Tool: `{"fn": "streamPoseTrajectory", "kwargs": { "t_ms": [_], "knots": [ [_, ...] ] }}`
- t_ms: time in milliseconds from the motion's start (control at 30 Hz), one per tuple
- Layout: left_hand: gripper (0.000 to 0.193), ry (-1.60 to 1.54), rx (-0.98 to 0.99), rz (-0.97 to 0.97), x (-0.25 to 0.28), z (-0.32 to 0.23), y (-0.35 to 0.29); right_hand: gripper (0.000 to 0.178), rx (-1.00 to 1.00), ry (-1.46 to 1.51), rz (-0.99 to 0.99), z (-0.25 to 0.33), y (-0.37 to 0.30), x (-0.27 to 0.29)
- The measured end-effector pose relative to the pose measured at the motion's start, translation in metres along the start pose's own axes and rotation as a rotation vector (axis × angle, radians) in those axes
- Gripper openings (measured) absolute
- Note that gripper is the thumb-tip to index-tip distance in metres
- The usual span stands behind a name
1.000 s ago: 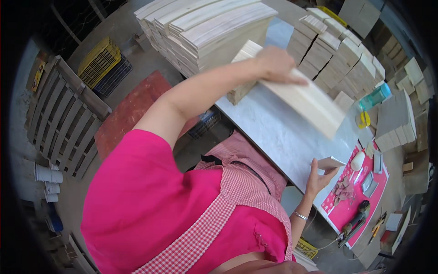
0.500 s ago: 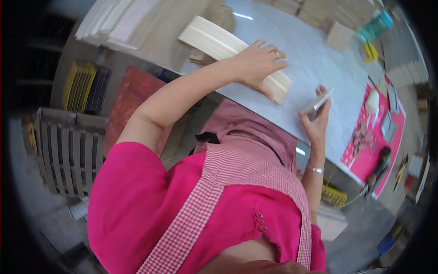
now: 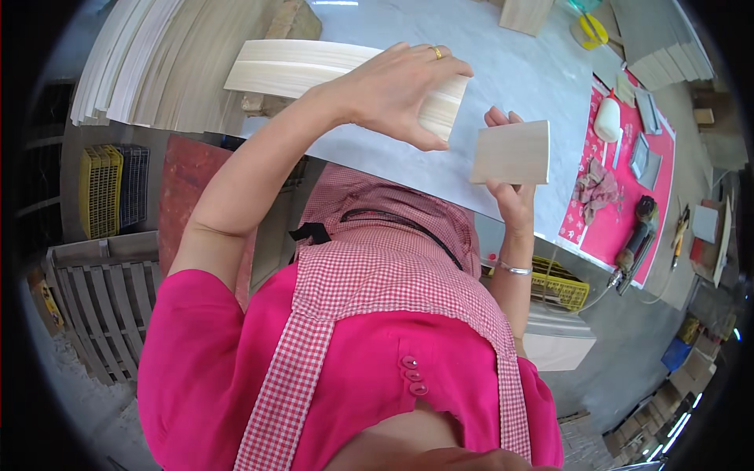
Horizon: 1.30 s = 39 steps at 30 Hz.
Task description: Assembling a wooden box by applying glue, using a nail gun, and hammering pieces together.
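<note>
My left hand [image 3: 404, 93] spans the near end of a long stack of pale wooden boards [image 3: 302, 67], thumb on one side and fingers on the other. A gold ring is on one of its fingers. Beside it, my right hand [image 3: 514, 200] grips a small, flat wooden panel [image 3: 514, 153] above the pale table, its broad face turned up to view. The thumb presses the panel's near edge; other fingertips show past its far edge, and the rest are hidden behind it. A rough brown block [image 3: 292, 22] sits next to the far end of the stack.
Stacked boards [image 3: 157, 71] fill the table's left end. Right of the pale tabletop [image 3: 408, 173], a pink mat [image 3: 620, 212] carries a white bottle [image 3: 607, 119], a crumpled cloth [image 3: 598, 188] and a corded power tool [image 3: 636, 243]. A yellow crate [image 3: 559, 284] stands beneath.
The panel in my right hand has turned from edge-on to showing its broad face. My left hand stays at the end of the board stack. The whole view has shifted.
</note>
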<state>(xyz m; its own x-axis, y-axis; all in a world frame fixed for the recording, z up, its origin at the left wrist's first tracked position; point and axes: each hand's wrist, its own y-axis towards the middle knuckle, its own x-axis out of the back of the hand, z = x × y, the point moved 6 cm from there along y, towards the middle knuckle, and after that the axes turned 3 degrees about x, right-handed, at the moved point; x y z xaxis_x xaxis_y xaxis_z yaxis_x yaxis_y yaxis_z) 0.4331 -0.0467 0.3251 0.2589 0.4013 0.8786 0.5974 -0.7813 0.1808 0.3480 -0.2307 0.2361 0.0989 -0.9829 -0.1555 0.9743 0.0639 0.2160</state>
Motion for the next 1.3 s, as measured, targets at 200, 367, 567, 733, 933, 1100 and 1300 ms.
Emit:
{"fn": "streamPoseTrajectory", "kwargs": {
  "t_ms": [200, 367, 567, 733, 933, 1100, 1300],
  "knots": [
    [0.084, -0.019, 0.023, 0.047, -0.005, 0.000, -0.005, 0.077, 0.048, -0.163, -0.045, -0.005, -0.003, 0.008],
    [0.084, -0.005, -0.015, 0.031, -0.001, -0.005, -0.007, 0.040, -0.020, -0.368, -0.547, -0.024, -0.005, 0.012],
    [0.084, -0.009, -0.009, 0.003, 0.002, -0.011, -0.005, 0.034, 0.185, -0.552, -0.540, -0.036, -0.005, -0.017],
    [0.083, -0.024, 0.033, -0.063, 0.003, -0.017, -0.004, 0.058, 0.186, -0.798, -0.391, -0.028, 0.003, -0.053],
    [0.080, 0.046, 0.002, -0.078, 0.003, -0.021, -0.001, 0.078, 0.209, -0.853, -0.320, -0.027, 0.010, -0.067],
    [0.081, 0.039, -0.004, -0.032, -0.001, -0.018, 0.003, 0.080, 0.189, -0.902, -0.274, -0.029, 0.011, -0.069],
    [0.081, 0.021, 0.009, -0.012, -0.007, -0.016, 0.004, 0.080, 0.191, -0.934, -0.255, -0.030, 0.010, -0.070]
  ]
}}
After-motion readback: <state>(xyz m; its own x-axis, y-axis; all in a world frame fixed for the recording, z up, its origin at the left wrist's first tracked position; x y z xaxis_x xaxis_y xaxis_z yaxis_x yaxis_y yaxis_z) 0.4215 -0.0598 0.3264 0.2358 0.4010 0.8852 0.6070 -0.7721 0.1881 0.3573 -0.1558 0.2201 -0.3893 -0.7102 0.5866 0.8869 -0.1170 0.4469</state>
